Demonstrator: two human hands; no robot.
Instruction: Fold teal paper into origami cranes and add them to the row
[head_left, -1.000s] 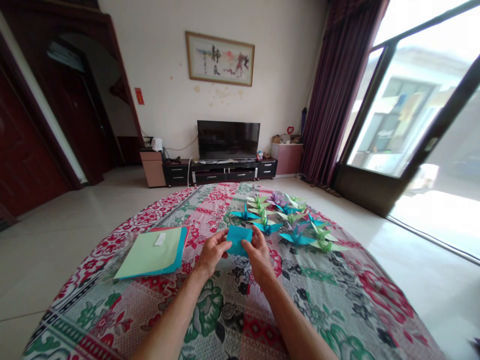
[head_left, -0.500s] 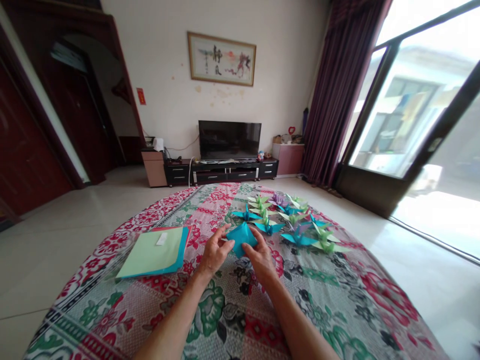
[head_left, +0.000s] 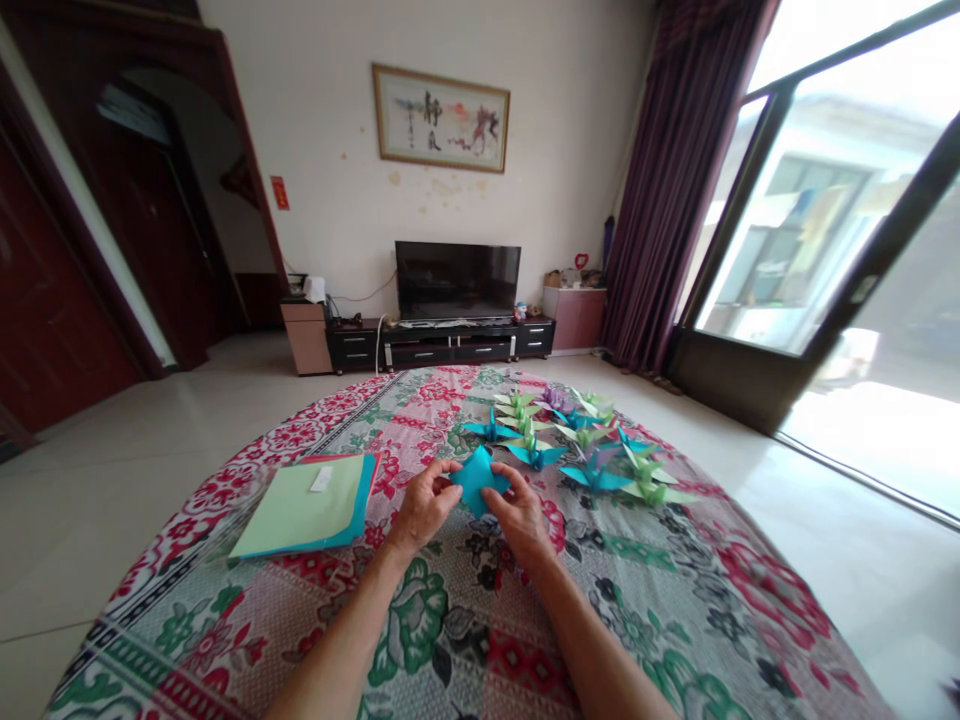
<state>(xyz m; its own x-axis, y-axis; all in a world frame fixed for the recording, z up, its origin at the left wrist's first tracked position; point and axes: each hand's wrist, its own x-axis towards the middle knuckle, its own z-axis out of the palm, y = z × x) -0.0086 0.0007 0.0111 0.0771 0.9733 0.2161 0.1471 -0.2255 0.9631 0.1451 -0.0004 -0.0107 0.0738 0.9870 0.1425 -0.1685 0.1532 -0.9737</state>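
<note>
A folded blue paper (head_left: pixel 478 480) is held up above the patterned tablecloth, between both hands. My left hand (head_left: pixel 427 504) pinches its left edge between thumb and fingers. At the right edge, my right hand (head_left: pixel 520 510) grips it, with the thumb on the near face. Beyond and to the right of the hands stand several folded paper cranes in blue, green and purple; a blue crane (head_left: pixel 535 453) is among the nearest. On the left lies a stack of square sheets (head_left: pixel 300 508), light green on top with blue and red below, and a small white slip (head_left: pixel 322 479) on it.
The round table wears a floral tablecloth (head_left: pixel 420 610). Past its far edge are a low black cabinet (head_left: pixel 424 354) and a television (head_left: pixel 458 281). A purple curtain (head_left: pixel 664 180) and a glass door (head_left: pixel 795 240) are on the right.
The blue paper has shifted slightly left and its shape looks narrower. My left hand has moved a little left, its fingers closer together on the paper.
</note>
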